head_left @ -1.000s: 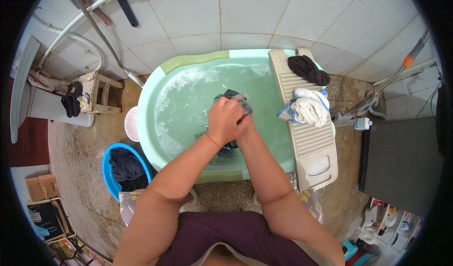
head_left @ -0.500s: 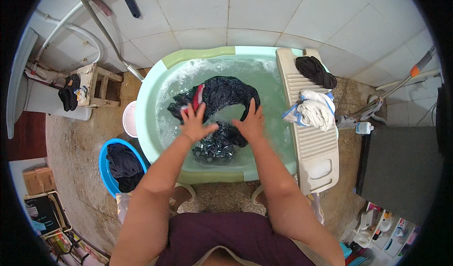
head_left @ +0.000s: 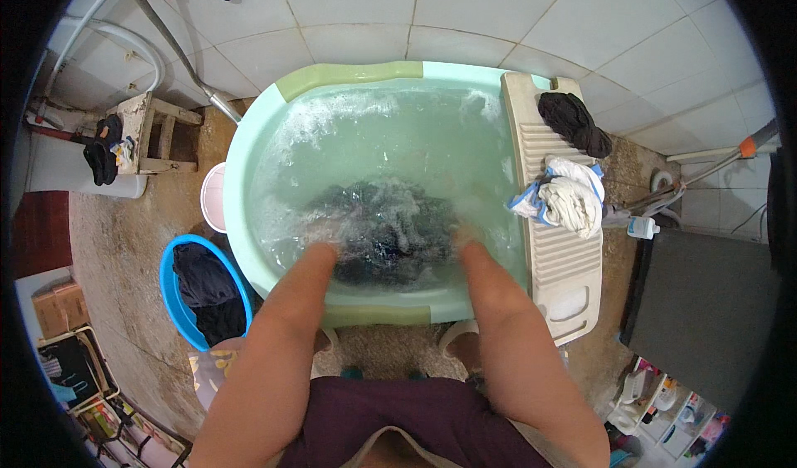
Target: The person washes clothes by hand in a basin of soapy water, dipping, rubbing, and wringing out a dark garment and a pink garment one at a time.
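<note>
A dark garment [head_left: 382, 235] lies under the churned water of a pale green tub [head_left: 238, 194], toward the near side. Both my arms reach down into the tub from the near edge. My left hand [head_left: 322, 237] is sunk at the garment's left end, and my right hand [head_left: 465, 234] at its right end. Foam and ripples hide the fingers of both, so whether they grip the cloth does not show.
A beige washboard [head_left: 564, 281] spans the tub's right end, bearing a bunched black cloth [head_left: 574, 123] and a white cloth with blue trim [head_left: 571, 205]. Left stands a blue basin [head_left: 168, 289] of dark clothes. A wooden stool [head_left: 158, 136] and metal shower hose [head_left: 187, 65] are at far left.
Both hands have gone from above the garment into the water. The garment, with its red-and-white patch, was bulging at the surface; now it is submerged and nearer me, the patch out of sight.
</note>
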`<state>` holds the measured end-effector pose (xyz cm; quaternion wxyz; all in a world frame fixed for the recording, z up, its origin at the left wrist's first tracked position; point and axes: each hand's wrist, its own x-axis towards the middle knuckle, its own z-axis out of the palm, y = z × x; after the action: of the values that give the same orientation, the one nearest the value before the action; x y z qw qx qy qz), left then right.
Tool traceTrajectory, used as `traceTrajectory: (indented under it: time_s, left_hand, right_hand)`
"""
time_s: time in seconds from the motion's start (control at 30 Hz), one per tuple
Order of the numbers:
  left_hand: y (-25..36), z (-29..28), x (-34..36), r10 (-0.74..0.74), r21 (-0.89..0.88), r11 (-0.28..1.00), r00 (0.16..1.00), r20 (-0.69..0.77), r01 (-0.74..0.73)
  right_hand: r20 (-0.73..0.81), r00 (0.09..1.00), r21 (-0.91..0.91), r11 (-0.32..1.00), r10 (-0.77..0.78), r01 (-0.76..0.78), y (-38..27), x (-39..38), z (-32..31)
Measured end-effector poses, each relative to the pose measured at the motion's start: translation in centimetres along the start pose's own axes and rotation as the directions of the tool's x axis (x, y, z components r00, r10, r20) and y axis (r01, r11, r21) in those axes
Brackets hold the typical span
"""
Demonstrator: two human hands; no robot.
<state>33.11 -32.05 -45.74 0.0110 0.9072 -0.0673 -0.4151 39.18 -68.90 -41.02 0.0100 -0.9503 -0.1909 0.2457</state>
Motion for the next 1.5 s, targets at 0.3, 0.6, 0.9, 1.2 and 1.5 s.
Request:
traceTrajectory:
  time_s: [0.3, 0.6, 0.9, 1.2, 1.5]
  left_hand:
    - [-0.9, -13.8, -6.7, 0.212, -0.43, 0.88, 0.977, -0.022, -0.2]
    - [-0.1, -27.4, -20.9, 0.07, -0.486, 0.817, 0.89, -0.451, -0.31]
    - [2.7, -29.8, -28.2, -0.031, -0.465, 0.823, 0.791, -0.611, -0.327]
    - [2.8, -30.2, -28.3, -0.054, -0.454, 0.834, 0.772, -0.634, -0.315]
    - [2.9, -30.3, -28.4, -0.009, -0.419, 0.85, 0.786, -0.618, -0.32]
  right_hand:
    - [0.235, 0.946, 0.874, 0.377, 0.224, -0.307, -3.2, 0.0, -16.4]
    - [-0.523, 0.852, 0.531, 0.769, -0.034, 0.357, -10.5, -10.3, -37.7]
    - [-0.754, 0.657, 0.543, 0.58, 0.018, 0.607, -15.1, -17.8, -47.7]
    - [-0.53, 0.846, 0.608, 0.72, 0.056, 0.334, -13.1, -3.7, -32.0]
    - [-0.317, 0.941, 0.366, 0.931, 0.122, 0.002, -15.3, 0.2, -15.8]
